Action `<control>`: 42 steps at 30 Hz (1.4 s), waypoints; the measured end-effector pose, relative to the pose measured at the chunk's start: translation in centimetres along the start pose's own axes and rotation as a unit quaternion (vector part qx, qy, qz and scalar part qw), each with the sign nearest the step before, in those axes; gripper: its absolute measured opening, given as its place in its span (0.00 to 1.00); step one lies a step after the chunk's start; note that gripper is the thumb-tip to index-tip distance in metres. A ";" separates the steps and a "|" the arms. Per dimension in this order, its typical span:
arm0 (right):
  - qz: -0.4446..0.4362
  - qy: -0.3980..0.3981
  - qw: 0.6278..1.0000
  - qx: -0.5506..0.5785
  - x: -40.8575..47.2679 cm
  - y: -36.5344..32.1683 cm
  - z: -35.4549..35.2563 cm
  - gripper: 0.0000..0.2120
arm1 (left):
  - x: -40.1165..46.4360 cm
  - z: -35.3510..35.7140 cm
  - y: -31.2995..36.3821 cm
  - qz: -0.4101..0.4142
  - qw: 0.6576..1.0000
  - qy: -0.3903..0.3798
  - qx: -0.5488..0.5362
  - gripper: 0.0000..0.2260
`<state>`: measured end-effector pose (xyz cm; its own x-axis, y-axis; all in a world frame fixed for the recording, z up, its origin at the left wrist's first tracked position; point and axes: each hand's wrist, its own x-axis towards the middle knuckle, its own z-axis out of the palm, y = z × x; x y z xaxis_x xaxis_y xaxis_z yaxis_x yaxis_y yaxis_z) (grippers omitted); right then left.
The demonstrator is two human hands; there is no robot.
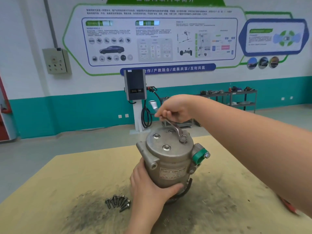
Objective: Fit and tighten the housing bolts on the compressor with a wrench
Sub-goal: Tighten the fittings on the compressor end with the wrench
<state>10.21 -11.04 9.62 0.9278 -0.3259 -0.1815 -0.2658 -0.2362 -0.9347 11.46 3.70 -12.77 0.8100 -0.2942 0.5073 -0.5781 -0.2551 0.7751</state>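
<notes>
Wrench (175, 127) upper end blurred; poster (158, 36) text illegible.

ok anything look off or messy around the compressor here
Mostly a dark, sooty smear soiling the tan table in front of the compressor, with loose bolts heaped on it. The compressor stands upright, gripped by the left hand; the right hand holds the wrench on a top bolt. Nothing looks damaged.

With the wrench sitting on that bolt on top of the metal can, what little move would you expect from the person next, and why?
Probably a short swing of the wrench handle by the right hand. Its ring end already sits over a bolt on the compressor cover, and the left hand grips the body to steady it. Which way it should turn I cannot tell.
</notes>
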 end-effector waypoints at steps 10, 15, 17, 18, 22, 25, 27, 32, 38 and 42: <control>-0.169 0.091 0.816 0.546 -10.0 15.6 -3.4 0.05 | -0.1 0.9 1.1 0.016 1.000 -0.001 0.017 0.58; -0.407 0.239 0.882 0.014 -14.3 16.0 2.2 0.17 | 0.1 0.6 1.0 0.014 0.999 -0.017 0.034 0.57; -0.426 0.197 0.862 -0.191 -14.8 13.6 3.7 0.15 | 0.2 0.1 0.8 0.007 0.999 -0.026 0.026 0.56; -0.427 0.164 0.848 -0.268 -14.6 12.3 4.4 0.12 | 0.2 -0.1 0.6 0.002 0.999 -0.034 0.022 0.55; -0.411 0.112 0.779 -0.461 -11.8 6.9 7.0 0.06 | 0.2 -0.7 0.1 -0.004 0.999 -0.049 0.007 0.53; -0.362 0.080 0.795 -0.480 -8.4 3.6 7.8 0.07 | 0.2 -0.9 -0.1 -0.018 0.999 -0.048 -0.011 0.56; -0.285 0.035 0.868 -0.406 -6.0 1.8 7.8 0.05 | 0.1 -1.1 -0.1 -0.026 0.998 -0.046 -0.022 0.56; -0.135 0.044 0.983 -0.113 -1.6 -0.1 4.1 0.06 | 0.0 -1.5 0.3 -0.032 0.998 -0.058 -0.014 0.57; 0.061 0.030 0.894 0.443 -1.5 2.4 -3.1 0.08 | -0.5 -1.9 0.9 -0.040 0.998 -0.053 0.001 0.56; 0.035 0.003 0.896 0.444 -3.8 7.2 -5.6 0.05 | -0.6 -1.9 1.4 -0.042 0.998 -0.048 0.006 0.55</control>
<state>3.32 -16.59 5.26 0.9150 -0.3165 -0.2503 -0.0088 0.6045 -0.7966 10.34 5.30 -11.24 0.8428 -0.3583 0.4016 -0.5100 -0.2935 0.8086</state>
